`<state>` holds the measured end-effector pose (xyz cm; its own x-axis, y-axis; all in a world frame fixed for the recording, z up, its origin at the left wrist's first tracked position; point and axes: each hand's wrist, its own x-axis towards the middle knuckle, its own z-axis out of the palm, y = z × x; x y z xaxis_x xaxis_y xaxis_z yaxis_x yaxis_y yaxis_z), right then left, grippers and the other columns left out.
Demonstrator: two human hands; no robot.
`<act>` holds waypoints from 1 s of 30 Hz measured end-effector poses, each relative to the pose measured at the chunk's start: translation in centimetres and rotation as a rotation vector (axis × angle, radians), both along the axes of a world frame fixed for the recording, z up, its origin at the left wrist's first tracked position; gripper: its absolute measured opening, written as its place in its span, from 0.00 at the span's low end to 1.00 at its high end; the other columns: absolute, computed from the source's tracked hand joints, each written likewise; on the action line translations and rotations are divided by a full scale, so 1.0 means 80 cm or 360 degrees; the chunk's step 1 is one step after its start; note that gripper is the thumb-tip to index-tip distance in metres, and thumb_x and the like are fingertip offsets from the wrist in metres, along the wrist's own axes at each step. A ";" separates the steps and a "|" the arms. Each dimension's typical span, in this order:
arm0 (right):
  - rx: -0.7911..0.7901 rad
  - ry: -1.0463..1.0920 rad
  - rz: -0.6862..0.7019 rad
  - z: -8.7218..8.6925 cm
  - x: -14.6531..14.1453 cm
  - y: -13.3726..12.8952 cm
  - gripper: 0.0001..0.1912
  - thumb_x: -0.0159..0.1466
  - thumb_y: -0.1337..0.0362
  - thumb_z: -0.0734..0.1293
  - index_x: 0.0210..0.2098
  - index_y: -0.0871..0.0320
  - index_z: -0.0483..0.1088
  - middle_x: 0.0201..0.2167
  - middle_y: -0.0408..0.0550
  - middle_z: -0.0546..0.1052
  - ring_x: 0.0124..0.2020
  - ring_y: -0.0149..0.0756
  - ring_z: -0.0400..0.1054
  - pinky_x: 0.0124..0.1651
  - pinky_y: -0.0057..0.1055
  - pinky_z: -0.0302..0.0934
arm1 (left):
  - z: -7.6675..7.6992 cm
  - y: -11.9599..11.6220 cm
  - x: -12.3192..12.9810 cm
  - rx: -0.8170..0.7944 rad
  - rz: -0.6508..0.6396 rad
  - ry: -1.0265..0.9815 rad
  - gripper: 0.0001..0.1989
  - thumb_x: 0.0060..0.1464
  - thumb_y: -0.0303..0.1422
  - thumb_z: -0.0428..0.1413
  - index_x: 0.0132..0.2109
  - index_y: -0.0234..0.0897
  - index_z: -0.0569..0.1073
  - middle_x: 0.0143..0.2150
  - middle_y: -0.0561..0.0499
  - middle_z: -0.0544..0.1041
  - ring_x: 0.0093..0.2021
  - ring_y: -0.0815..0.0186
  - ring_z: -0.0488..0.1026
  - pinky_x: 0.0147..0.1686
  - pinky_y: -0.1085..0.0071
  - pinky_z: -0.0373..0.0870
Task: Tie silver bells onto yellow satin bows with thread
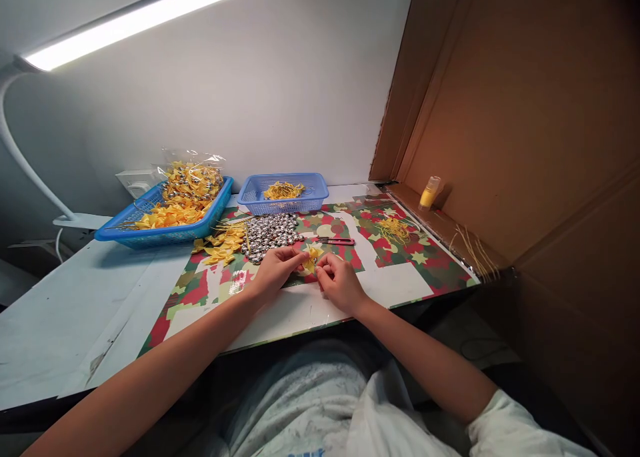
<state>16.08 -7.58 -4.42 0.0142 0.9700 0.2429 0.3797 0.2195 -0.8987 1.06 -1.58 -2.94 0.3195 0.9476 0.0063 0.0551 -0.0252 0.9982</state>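
Observation:
Between my two hands, a small yellow ribbon bow (313,251) is held just above the mat. My left hand (278,267) pinches its left side between thumb and fingers. Close on the other side, my right hand (341,281) has its fingertips pressed together at the bow's lower right; a thin cord or small bell there is too small to make out. Just beyond the left hand lies a pile of shiny silver bells (273,235). More yellow bows (226,243) are heaped left of the bells. Pink-handled thread snips (337,241) lie behind the hands.
A blue basket (113,233) with yellow bows and a filled plastic bag stands at left. A smaller blue basket (283,207) holds yellow pieces. Yellow cord scraps (393,229) lie right on the patterned mat (420,243). A yellow-filled bottle (430,194) stands by the cardboard wall (500,110).

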 end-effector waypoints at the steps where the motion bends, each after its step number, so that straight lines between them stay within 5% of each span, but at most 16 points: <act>1: 0.0001 -0.0002 -0.0001 0.000 0.000 0.000 0.06 0.61 0.64 0.58 0.27 0.55 0.59 0.14 0.37 0.67 0.16 0.30 0.61 0.25 0.26 0.55 | 0.000 -0.001 0.000 -0.0006 -0.0003 -0.0005 0.15 0.38 0.43 0.65 0.23 0.34 0.75 0.18 0.54 0.72 0.21 0.71 0.66 0.22 0.75 0.60; 16: 0.0035 0.0006 0.0002 -0.003 0.001 0.001 0.05 0.61 0.64 0.58 0.28 0.55 0.58 0.15 0.36 0.67 0.16 0.29 0.59 0.25 0.26 0.54 | -0.002 -0.003 0.004 -0.0157 0.0068 -0.0150 0.17 0.34 0.43 0.67 0.23 0.32 0.75 0.18 0.54 0.71 0.21 0.73 0.65 0.23 0.77 0.60; 30: 0.0005 0.0089 -0.0056 -0.003 -0.007 0.003 0.06 0.62 0.64 0.57 0.27 0.55 0.58 0.14 0.36 0.67 0.16 0.29 0.60 0.25 0.26 0.54 | -0.007 -0.011 0.009 0.0085 0.0190 -0.0102 0.16 0.38 0.44 0.65 0.24 0.33 0.76 0.21 0.53 0.73 0.23 0.70 0.67 0.24 0.75 0.64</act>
